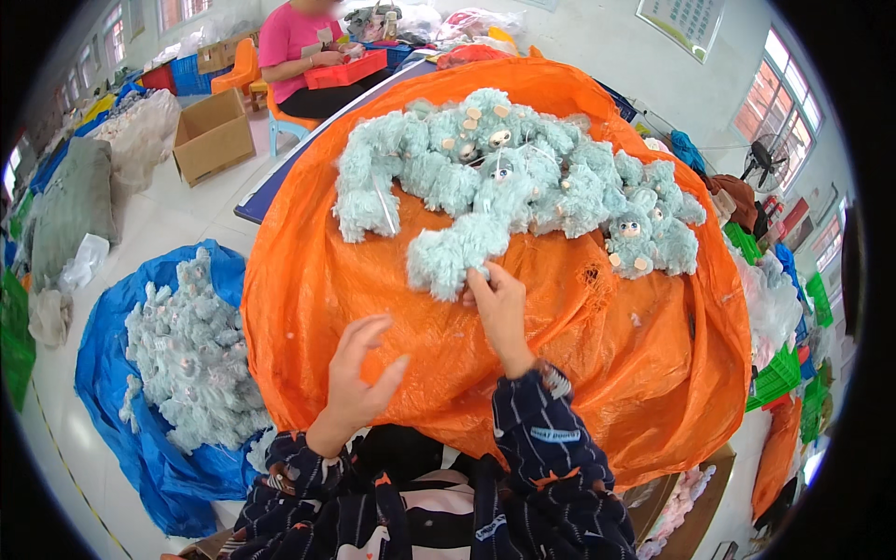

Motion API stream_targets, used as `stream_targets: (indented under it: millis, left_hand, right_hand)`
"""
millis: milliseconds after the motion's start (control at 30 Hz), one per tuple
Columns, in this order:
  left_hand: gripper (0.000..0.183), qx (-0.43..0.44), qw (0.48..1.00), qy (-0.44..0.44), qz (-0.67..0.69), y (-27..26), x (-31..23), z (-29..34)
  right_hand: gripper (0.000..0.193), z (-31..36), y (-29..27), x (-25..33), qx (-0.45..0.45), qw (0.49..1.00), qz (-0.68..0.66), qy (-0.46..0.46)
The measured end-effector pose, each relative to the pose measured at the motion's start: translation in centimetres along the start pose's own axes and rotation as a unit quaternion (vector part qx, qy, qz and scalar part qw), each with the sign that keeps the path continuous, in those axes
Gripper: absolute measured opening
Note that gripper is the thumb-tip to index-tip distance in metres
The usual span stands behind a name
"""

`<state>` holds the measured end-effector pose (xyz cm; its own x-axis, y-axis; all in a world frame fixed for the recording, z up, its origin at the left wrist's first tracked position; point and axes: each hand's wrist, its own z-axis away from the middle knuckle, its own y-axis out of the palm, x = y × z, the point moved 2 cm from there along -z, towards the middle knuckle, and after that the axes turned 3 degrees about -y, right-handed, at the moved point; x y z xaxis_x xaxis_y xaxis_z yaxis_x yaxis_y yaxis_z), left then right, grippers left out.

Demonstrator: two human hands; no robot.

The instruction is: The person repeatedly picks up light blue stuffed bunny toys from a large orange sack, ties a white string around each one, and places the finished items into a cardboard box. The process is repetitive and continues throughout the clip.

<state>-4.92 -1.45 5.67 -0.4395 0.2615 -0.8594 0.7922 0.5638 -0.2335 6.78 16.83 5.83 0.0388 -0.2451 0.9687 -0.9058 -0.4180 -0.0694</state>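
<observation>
A heap of fluffy pale teal plush toys, some with doll-like faces and tan feet, lies on an orange plastic sheet. My right hand pinches the near edge of one plush toy at the front of the heap. No face shows on that toy from here. My left hand hovers over the near part of the orange sheet, fingers spread, holding nothing.
A blue plastic sheet on the floor at left carries a pile of similar plush toys. Behind it stands an open cardboard box. A seated person in pink handles a red basket at the far left. Green crates line the right.
</observation>
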Motion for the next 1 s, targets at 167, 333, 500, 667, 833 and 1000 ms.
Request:
stream_targets:
  millis: [167,333,500,667,833,1000]
  left_hand:
    - [0.062,0.017,0.963,0.087,-0.253,3.3,-1.8,-2.0]
    - [0.051,0.088,0.983,-0.052,-0.155,5.0,3.5,-0.9]
    - [0.047,0.131,0.973,-0.130,0.142,4.4,5.8,1.2]
    - [0.056,0.233,0.914,-0.227,0.244,5.3,4.8,3.1]
    - [0.050,0.314,0.918,-0.119,0.213,7.1,4.8,4.4]
    - [0.038,0.349,0.898,-0.143,0.228,7.3,4.9,5.1]
  right_hand:
    - [0.021,7.2,0.7,3.1,-0.005,0.919,0.249,-0.305]
    - [0.021,10.4,1.4,2.8,0.130,0.885,0.335,-0.298]
    - [0.018,11.3,-2.8,3.0,0.097,0.964,0.164,-0.186]
    - [0.037,9.4,-7.3,2.4,0.055,0.983,-0.121,0.127]
    - [0.032,9.5,-5.8,3.7,0.113,0.948,-0.253,0.155]
    - [0.027,9.7,-6.4,2.6,0.142,0.967,-0.157,0.138]
